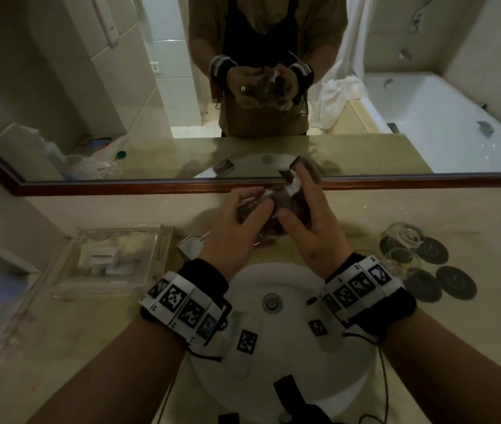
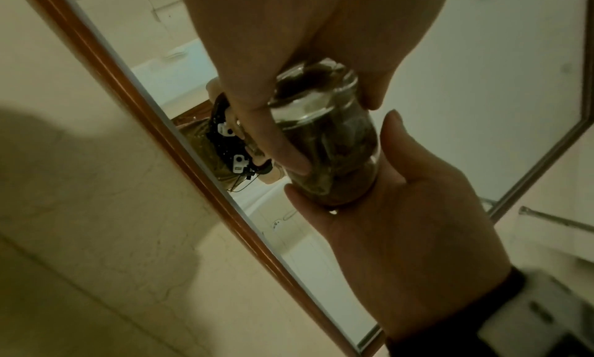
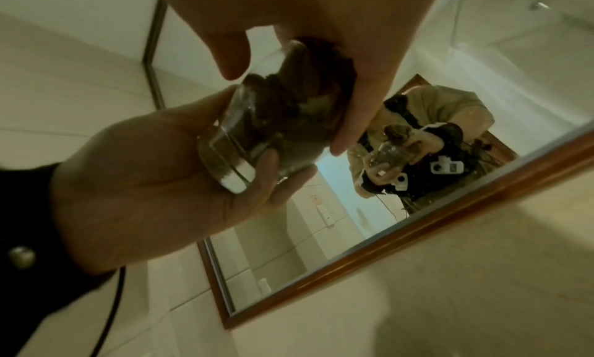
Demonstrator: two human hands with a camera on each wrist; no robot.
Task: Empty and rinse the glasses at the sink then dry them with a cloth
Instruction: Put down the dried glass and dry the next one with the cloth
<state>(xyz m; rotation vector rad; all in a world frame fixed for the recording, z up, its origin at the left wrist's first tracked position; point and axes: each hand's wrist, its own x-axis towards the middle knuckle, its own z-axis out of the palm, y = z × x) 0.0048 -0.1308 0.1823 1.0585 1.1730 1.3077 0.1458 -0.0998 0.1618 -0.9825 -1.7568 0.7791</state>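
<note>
A clear glass [image 1: 254, 206] is held on its side above the sink [image 1: 243, 276]. My left hand [image 1: 234, 228] grips it around the thick base end. A brown cloth [image 1: 296, 206] with a white tag is stuffed into its mouth, and my right hand [image 1: 316, 228] grips that cloth with its fingers curled over the rim. In the left wrist view the glass [image 2: 324, 134] shows the cloth [image 2: 337, 164] packed inside, between my left hand [image 2: 273, 45] and my right hand [image 2: 402, 222]. In the right wrist view my left hand [image 3: 144, 159] cups the glass [image 3: 244, 144] while my right hand [image 3: 321, 19] presses the cloth [image 3: 308, 103].
Two more glasses [image 1: 402, 237] stand on the counter at the right among several black coasters [image 1: 456, 281]. A clear plastic tray [image 1: 114, 258] with toiletries lies at the left. A wood-framed mirror [image 1: 151, 186] runs along the wall just behind my hands.
</note>
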